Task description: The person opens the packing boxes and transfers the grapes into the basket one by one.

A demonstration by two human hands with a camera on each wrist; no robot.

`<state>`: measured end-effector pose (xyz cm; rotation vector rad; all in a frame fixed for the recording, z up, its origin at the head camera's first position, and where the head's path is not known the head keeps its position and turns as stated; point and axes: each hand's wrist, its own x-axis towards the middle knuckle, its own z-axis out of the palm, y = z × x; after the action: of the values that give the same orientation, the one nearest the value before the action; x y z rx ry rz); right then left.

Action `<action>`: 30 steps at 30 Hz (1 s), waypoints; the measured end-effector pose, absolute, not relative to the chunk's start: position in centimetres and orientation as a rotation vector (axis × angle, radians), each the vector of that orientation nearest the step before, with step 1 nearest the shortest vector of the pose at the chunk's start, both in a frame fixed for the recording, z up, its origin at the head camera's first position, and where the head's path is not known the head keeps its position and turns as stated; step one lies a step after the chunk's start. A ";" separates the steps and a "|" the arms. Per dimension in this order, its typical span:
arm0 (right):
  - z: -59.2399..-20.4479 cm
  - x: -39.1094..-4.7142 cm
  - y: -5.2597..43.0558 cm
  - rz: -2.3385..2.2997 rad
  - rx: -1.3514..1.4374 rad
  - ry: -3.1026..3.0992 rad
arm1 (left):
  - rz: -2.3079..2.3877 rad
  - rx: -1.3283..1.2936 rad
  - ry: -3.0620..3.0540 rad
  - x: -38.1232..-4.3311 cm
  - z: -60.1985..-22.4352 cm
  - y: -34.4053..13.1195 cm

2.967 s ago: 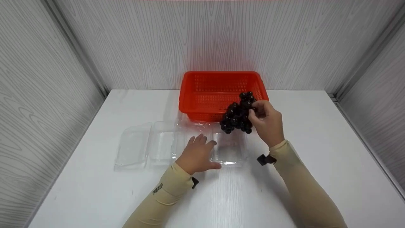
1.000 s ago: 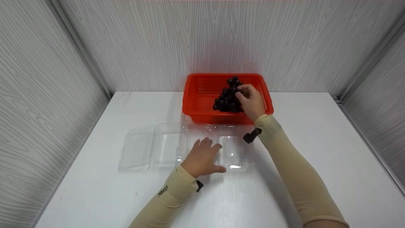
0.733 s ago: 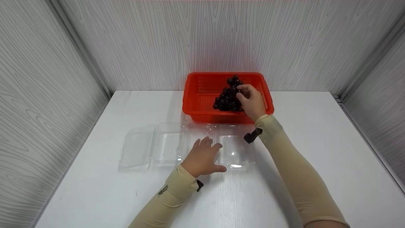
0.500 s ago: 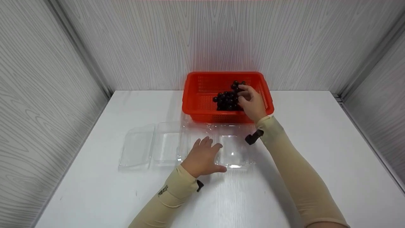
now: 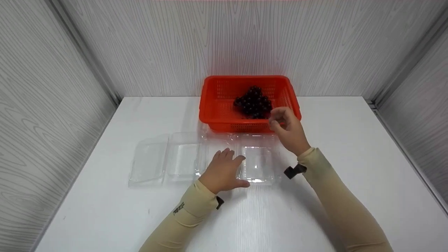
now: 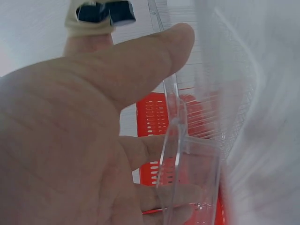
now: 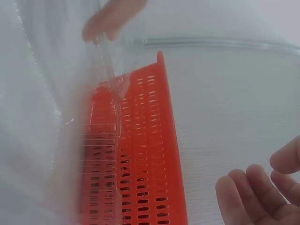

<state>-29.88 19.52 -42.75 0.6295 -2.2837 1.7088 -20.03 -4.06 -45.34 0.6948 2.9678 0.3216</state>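
Observation:
A bunch of dark grapes [image 5: 253, 103] lies inside the red plastic basket [image 5: 227, 121] at the back of the table. Just in front of the basket's right part is my right hand [image 5: 289, 132], fingers loosely bent and nothing between them; it also appears at the lower right of the right wrist view. My left hand [image 5: 223, 172] is spread over the middle of a clear plastic clamshell box [image 5: 258, 162], which lies unfolded before the basket. In the left wrist view some of its fingers overlap the box's clear wall [image 6: 172, 140].
Left of that box, a second clear clamshell box [image 5: 183, 159] lies opened flat, its lid [image 5: 148, 162] to the left. The white table [image 5: 336, 147] is bounded by wood-grain panels [image 5: 157, 49] at the back and both sides.
The right hand has carried the grapes back into the basket and let go of them. It has since drawn back toward the near right. The left hand has stayed at the box.

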 end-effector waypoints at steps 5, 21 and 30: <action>-43.2 -28.0 20.1 1.558 0.677 -2.329 | 0.347 0.683 2.961 -20.1 -45.5 -4.2; -44.6 -26.4 20.7 1.403 0.713 -2.395 | 0.300 0.683 2.972 -20.3 -45.4 -4.1; -44.7 -26.2 21.1 1.365 0.734 -2.387 | 0.276 0.720 2.988 -20.1 -45.6 -3.7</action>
<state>-26.20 21.10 -44.65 0.7338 -2.3872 1.3654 -20.09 -3.73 -45.59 0.7199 2.9881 0.2761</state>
